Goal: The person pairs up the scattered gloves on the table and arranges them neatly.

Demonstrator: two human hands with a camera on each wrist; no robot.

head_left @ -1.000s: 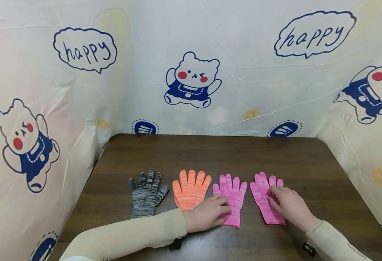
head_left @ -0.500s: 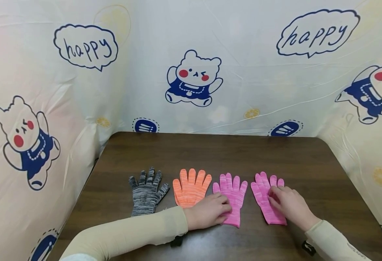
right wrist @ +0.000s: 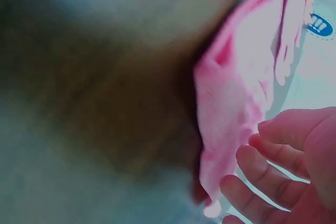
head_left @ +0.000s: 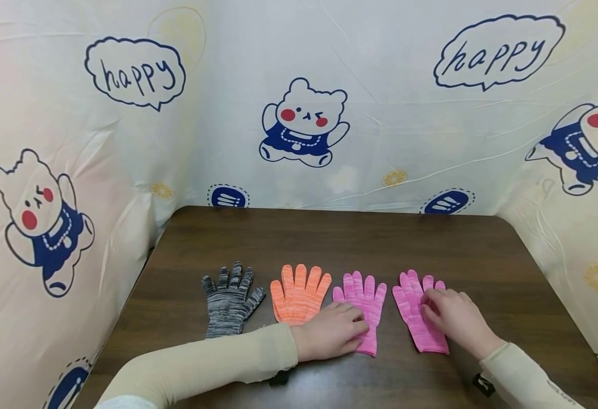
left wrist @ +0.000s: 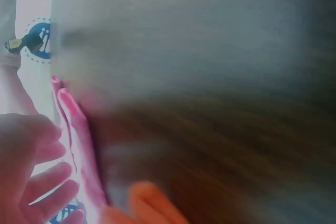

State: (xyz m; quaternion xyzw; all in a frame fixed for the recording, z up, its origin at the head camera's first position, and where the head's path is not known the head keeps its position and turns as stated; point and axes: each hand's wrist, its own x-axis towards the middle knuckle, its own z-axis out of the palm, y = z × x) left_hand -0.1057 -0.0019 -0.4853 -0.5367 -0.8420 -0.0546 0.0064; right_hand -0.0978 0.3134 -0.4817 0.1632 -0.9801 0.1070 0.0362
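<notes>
Four knitted gloves would be several; they lie flat in a row, fingers pointing away. At the left is a grey-black glove, then an orange glove. My left hand hovers over or lightly touches the first pink glove, covering part of its palm and cuff. In the left wrist view the fingers are loosely bent beside that glove, pinching nothing. Over the second pink glove, at the far right, is my right hand. Its loosely bent fingers grip nothing; contact is unclear.
The gloves lie on a dark brown wooden table. A pale printed curtain with cartoon bears surrounds its back and sides. My left sleeve crosses in front of the grey-black and orange gloves, hiding the grey-black cuff.
My left hand has shifted slightly right over the first pink glove. The right hand has barely moved, and the gloves lie nearly as before.
</notes>
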